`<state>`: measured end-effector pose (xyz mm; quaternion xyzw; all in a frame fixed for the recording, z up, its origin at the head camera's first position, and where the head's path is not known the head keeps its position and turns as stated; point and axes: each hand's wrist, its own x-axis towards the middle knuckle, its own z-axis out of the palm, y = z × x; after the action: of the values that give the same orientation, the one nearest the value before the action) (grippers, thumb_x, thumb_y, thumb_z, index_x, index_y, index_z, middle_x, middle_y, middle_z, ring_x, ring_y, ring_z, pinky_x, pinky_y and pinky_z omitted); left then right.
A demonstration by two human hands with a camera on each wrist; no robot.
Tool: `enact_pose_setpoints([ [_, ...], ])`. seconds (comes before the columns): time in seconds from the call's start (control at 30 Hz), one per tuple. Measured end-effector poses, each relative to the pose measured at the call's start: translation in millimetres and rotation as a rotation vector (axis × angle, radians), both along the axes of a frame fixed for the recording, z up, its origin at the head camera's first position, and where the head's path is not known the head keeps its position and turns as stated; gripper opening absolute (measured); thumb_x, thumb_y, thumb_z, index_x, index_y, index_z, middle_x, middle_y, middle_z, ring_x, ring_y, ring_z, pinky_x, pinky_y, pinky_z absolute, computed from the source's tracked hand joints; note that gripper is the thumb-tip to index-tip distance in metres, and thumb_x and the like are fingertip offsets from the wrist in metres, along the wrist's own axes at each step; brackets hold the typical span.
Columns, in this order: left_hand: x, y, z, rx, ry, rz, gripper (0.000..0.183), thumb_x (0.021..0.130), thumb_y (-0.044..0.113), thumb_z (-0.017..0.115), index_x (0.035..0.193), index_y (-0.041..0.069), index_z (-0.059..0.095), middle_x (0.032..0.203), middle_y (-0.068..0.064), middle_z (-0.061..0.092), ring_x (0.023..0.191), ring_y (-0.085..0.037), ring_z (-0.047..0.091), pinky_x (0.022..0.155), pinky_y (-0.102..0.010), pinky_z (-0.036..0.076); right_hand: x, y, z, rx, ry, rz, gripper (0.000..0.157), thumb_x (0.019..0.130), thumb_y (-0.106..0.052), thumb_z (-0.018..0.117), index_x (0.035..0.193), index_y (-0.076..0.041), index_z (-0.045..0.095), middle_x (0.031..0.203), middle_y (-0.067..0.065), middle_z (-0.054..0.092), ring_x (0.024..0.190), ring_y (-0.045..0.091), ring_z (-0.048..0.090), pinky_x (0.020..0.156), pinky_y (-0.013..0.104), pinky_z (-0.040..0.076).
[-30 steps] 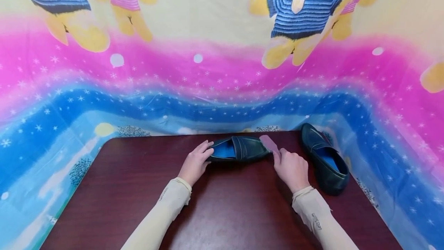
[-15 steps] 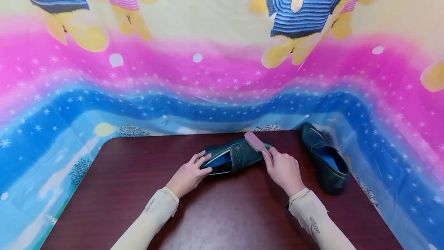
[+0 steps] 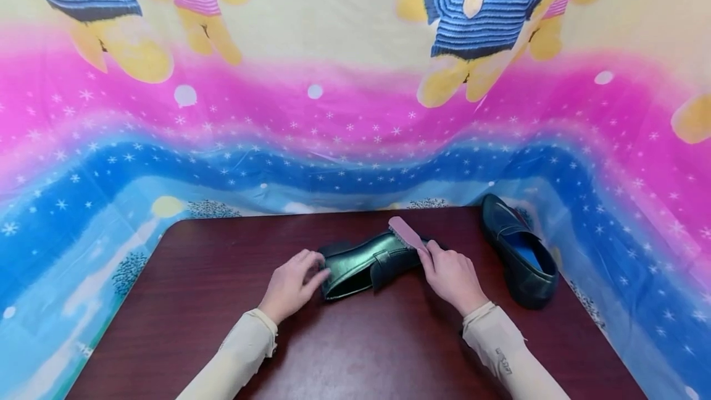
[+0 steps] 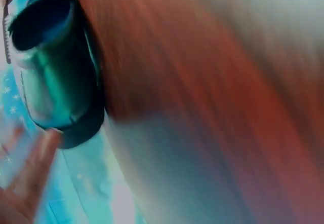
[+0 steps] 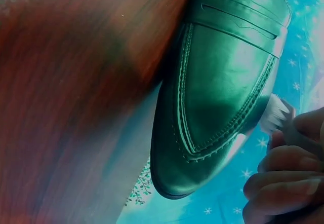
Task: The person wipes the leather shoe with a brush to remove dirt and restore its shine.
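A dark green leather loafer [image 3: 351, 262] lies tilted onto its side on the table, its opening facing the near edge. My left hand [image 3: 290, 286] is at the heel, thumb and fingers spread; in the left wrist view the blurred fingers [image 4: 43, 150] reach the heel's edge with little or no grip. My right hand [image 3: 454, 278] grips a pink brush [image 3: 407, 233] by its handle. Its bristles [image 5: 275, 115] meet the side of the loafer near the toe, as the right wrist view shows. The sole is mostly hidden.
A matching loafer [image 3: 534, 289] with a blue insole stands at the table's right edge, beyond my right hand. Behind the dark red-brown table [image 3: 355, 350] hangs a patterned cloth [image 3: 344, 134] with printed bears and snowflakes, closing off the back and sides.
The loafer has turned and rolled onto its side, its heel coming nearer. My left hand has moved back and loosened at the heel. The brush has shifted left from the toe tip along the side.
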<state>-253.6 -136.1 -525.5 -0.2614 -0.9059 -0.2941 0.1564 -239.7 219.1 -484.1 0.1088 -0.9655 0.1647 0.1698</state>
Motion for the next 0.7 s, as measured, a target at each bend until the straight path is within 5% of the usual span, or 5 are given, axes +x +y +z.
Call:
enact_pose_setpoints([
  [0.13,-0.6,5,-0.6,0.322,-0.542,0.148,0.046,0.107,0.053,0.049,0.111,0.008,0.061,0.092,-0.008,0.068,0.07,-0.014,0.067,0.067,-0.031,0.059,-0.6,0,0.4,-0.001,-0.012,0.0,0.022,0.105,-0.027,0.06,0.089,-0.012,0.056,0.056,-0.001,0.042,0.048,0.018,0.042,0.048,0.033,0.034],
  [0.2,-2.1,9,-2.1,0.481,-0.787,0.15,0.064,0.106,0.061,0.044,0.118,-0.001,0.058,0.094,-0.017,0.066,0.068,-0.023,0.068,0.067,-0.037,0.063,-0.6,-1,0.6,0.001,-0.018,0.011,0.022,0.105,-0.027,0.06,0.09,-0.013,0.056,0.056,-0.002,0.042,0.048,0.017,0.042,0.049,0.033,0.034],
  [0.27,-3.8,13,-3.6,0.566,-0.938,0.141,0.078,0.103,0.068,0.041,0.125,-0.006,0.055,0.094,-0.02,0.063,0.068,-0.026,0.067,0.066,-0.04,0.063,-0.4,-2,0.9,0.007,-0.024,0.022,0.021,0.105,-0.027,0.061,0.09,-0.014,0.056,0.057,-0.003,0.043,0.049,0.017,0.042,0.049,0.033,0.034],
  [0.47,-9.1,27,-5.5,0.609,-1.048,0.152,0.08,0.096,0.079,0.041,0.094,0.001,0.06,0.067,-0.012,0.06,0.048,-0.018,0.058,0.052,-0.031,0.057,0.4,-4,0.7,0.007,-0.07,0.038,0.017,0.103,-0.029,0.063,0.094,-0.015,0.06,0.057,-0.004,0.045,0.049,0.014,0.043,0.05,0.032,0.037],
  [0.7,-14.1,30,-8.7,0.827,-1.127,0.06,0.081,0.097,0.071,0.052,0.136,0.0,0.054,0.102,-0.016,0.071,0.08,-0.032,0.075,0.081,-0.043,0.063,2.4,-3,-1.0,-0.006,-0.077,0.047,0.017,0.103,-0.028,0.064,0.093,-0.016,0.06,0.056,-0.005,0.044,0.049,0.014,0.043,0.052,0.033,0.038],
])
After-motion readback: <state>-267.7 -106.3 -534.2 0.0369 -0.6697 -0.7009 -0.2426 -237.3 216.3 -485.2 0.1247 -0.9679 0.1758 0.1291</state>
